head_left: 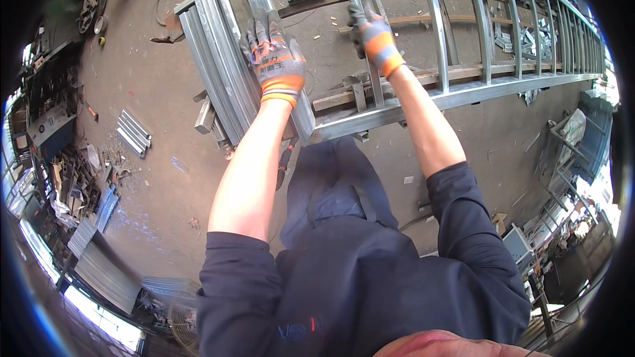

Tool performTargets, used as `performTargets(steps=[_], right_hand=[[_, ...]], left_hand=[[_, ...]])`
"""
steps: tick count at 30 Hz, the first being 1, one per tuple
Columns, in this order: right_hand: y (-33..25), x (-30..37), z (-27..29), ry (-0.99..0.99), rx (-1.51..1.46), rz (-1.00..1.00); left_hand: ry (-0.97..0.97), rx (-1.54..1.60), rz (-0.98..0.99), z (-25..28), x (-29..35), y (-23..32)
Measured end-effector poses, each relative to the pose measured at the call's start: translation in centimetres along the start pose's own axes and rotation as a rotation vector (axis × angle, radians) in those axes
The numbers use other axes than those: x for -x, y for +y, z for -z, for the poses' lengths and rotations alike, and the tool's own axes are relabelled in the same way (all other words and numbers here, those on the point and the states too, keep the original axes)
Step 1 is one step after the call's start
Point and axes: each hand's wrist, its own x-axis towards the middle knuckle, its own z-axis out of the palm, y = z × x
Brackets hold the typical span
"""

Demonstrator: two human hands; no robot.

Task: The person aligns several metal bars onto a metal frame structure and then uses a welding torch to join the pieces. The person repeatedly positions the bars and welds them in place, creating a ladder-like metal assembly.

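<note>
A long ladder-like metal frame [410, 107], with many crossbars between two rails, lies in front of me and runs off to the right. My left hand [276, 63], in a grey and orange work glove, rests flat with fingers stretched on the frame's left end bar [303, 119]. Gloved the same way, my right hand [376, 39] is closed round the first crossbar [376, 86] in from that end. Its palm side is hidden. Directly left of the end bar, a bundle of long metal channels [218, 59] lies side by side.
Dark support beams [423, 79] run beneath the frame. Several short metal profiles [134, 133] lie on the floor at left, near a hammer-like tool [92, 112]. Scrap metal [66, 178] crowds the far left. A metal rack [562, 158] stands at right.
</note>
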Motion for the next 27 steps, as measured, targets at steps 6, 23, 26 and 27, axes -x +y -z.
performTargets(steps=[6,23,26,27], right_hand=[[-0.4,-0.3,-0.8,0.060,0.030,-0.066],[-2.9,-0.7,0.9,-0.041,0.572,0.285],[-3.5,2.8,3.0,0.302,0.841,0.580],[-3.3,4.8,3.7,0.263,0.538,0.590]], left_hand=[[-0.068,-0.052,0.018,0.4,0.1,0.2],[-0.059,-0.040,-0.012,1.0,-0.2,0.3],[-0.075,-0.026,0.017,0.6,-0.4,0.1],[-0.105,-0.064,0.029,0.4,-0.5,0.0]])
